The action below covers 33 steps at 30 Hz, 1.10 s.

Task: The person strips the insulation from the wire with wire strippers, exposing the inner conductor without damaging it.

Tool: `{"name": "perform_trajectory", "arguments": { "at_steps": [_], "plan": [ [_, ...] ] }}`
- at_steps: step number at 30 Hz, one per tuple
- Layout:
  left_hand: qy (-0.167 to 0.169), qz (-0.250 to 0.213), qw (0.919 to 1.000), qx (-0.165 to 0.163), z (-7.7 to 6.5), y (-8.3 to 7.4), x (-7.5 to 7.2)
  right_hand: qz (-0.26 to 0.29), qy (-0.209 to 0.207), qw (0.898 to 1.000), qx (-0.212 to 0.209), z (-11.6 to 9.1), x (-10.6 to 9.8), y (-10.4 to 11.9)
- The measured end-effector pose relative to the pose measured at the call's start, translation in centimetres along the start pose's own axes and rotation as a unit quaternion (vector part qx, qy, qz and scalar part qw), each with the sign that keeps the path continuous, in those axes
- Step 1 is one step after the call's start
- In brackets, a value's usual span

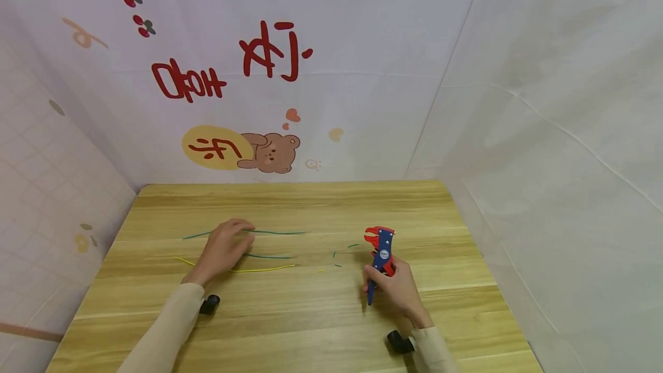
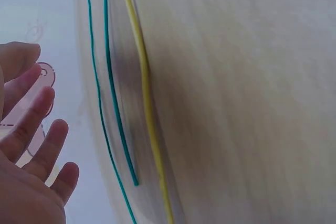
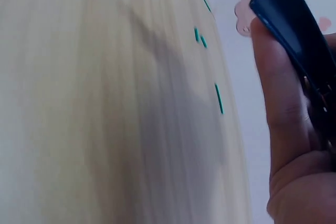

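Note:
My left hand [image 1: 223, 249] hovers over the left part of the table, holding nothing, its fingers loosely bent and apart. Below it lie two green wires, a far one [image 1: 279, 232] and a nearer one [image 1: 269, 257], plus a yellow wire [image 1: 264, 270] closest to me. All three run roughly side by side; the hand hides part of each in the head view. At the right, my right hand [image 1: 403, 291] grips a red and blue wire stripper [image 1: 384, 246] by its handles, its red jaws parted, with nothing between them. One dark handle [image 3: 294, 24] shows large in the right wrist view.
Several short green offcuts [image 1: 353, 245] and a tiny yellow offcut [image 1: 321, 271] are scattered between the wires and the stripper. The wooden table [image 1: 290, 327] meets a printed fabric wall [image 1: 362, 102] at its back edge, with white fabric along both sides.

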State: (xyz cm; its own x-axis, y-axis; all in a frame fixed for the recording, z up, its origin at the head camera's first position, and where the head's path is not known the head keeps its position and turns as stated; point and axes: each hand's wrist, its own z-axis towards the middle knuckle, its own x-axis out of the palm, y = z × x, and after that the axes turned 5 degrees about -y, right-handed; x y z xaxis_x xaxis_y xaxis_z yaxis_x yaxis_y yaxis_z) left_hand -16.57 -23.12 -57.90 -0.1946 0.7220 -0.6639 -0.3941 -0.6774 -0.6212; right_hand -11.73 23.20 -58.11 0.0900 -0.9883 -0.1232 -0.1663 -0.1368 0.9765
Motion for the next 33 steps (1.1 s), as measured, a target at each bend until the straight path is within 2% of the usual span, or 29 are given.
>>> {"name": "perform_trajectory", "arguments": {
  "at_steps": [5, 11, 16, 21, 26, 33],
  "plan": [
    [-0.019, -0.004, 0.9998, 0.001, -0.9, -0.4, -0.9, -0.035, -0.034, 0.999, 0.013, 0.6, -1.6, 0.0],
    [-0.048, 0.005, 0.9985, 0.027, -2.0, -0.6, -1.9, -0.075, -0.072, 0.994, 0.029, 1.6, -4.1, -0.1],
    [-0.066, 0.012, 0.9973, 0.030, -2.9, -0.5, -2.7, -0.137, -0.090, 0.985, 0.054, 2.3, -6.5, -0.3],
    [-0.084, 0.027, 0.9950, 0.048, -3.6, -0.2, -3.0, -0.184, -0.103, 0.975, 0.071, 2.8, -8.7, -0.4],
    [-0.100, 0.020, 0.9936, 0.049, -4.1, -0.1, -3.0, -0.195, -0.104, 0.972, 0.076, 3.3, -10.2, -0.5],
    [-0.104, 0.019, 0.9937, 0.038, -4.8, -0.3, -3.1, -0.211, -0.110, 0.966, 0.098, 3.8, -11.8, -1.1]
  ]
}}
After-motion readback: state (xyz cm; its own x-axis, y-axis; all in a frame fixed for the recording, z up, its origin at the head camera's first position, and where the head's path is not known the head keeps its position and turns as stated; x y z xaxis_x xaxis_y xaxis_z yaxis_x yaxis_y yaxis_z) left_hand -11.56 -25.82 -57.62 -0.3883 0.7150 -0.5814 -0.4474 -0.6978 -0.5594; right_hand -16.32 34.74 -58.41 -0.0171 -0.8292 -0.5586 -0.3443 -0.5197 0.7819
